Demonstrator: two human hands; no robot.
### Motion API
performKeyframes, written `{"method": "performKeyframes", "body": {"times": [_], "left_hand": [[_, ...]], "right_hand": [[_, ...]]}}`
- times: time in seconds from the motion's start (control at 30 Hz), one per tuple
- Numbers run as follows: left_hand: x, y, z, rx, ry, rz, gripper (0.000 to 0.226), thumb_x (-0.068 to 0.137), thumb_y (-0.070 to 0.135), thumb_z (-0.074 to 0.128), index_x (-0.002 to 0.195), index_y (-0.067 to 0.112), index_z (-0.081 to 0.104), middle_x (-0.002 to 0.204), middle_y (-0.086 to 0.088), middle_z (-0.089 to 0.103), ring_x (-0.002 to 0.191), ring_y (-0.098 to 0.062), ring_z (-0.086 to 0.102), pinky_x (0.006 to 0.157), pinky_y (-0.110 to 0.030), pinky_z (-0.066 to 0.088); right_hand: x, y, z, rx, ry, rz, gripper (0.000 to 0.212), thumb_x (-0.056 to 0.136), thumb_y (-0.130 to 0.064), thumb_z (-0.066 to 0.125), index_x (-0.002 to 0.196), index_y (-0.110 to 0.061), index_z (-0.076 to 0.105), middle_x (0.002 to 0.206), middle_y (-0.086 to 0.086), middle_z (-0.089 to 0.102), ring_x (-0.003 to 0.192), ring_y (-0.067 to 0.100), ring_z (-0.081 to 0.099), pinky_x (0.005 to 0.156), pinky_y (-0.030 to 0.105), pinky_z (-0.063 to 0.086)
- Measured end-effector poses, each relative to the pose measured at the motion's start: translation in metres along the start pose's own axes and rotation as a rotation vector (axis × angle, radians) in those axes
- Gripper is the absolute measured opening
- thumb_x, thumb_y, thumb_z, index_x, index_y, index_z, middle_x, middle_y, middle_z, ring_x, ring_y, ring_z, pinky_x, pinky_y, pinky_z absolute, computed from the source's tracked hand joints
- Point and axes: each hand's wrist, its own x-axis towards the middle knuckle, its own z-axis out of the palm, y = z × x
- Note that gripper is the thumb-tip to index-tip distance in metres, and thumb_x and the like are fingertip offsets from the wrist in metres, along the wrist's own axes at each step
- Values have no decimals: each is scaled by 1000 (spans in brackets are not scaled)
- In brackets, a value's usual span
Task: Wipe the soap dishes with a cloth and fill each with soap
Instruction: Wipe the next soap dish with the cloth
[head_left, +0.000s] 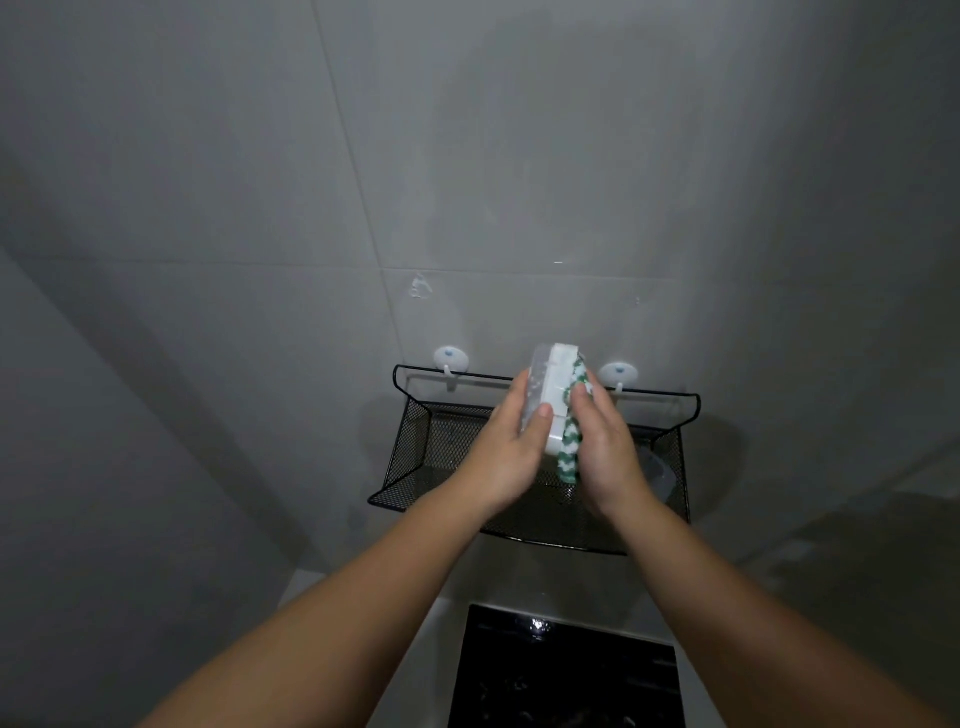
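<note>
Our left hand (511, 447) grasps the dish (557, 382) in its fingers, held on edge above the basket (415, 457); our right hand (605, 447) clasps the cloth (569, 454) against the dish's right side.

A black wire-mesh basket (415, 457) hangs just behind and below the grip from one white suction hook (451, 359) left of it and another suction hook (618, 372) right of it on the grey tiled wall (260, 208), with a glossy black panel (566, 680) well below.
</note>
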Motion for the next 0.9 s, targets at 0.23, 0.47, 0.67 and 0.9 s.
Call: {"method": "performKeyframes", "body": {"times": [0.23,0.47,0.67,0.9], "left_hand": [[9,-1,-7,2,-6,-44,55,101,35,38,151,21,20,146,2,42,131,-10,43,112,-29,32],[6,4,-6,-62,57,-72,38,101,26,40,138,15,37,120,0,58,104,-11,58,87,-22,45],[8,8,-5,-156,86,-167,27,101,33,38,119,15,45,104,-11,62,84,-24,62,68,-43,55],[9,12,-8,-62,130,-127,31,98,39,43,119,18,51,106,-5,65,96,-24,65,85,-47,54]], "right_hand": [[-19,6,-4,-182,-110,-47,56,92,-35,52,144,-25,35,151,3,36,137,13,37,114,32,31],[-28,6,-14,-345,-149,-192,37,88,-15,49,125,-17,52,133,-4,38,114,-17,41,97,4,32],[-30,4,-13,-441,-126,-336,29,81,-7,54,108,-16,61,111,-8,46,104,-13,46,94,6,34],[-28,-1,-19,-416,-213,-299,34,79,-2,52,110,-15,61,110,-4,47,105,-9,47,96,9,35]]}}
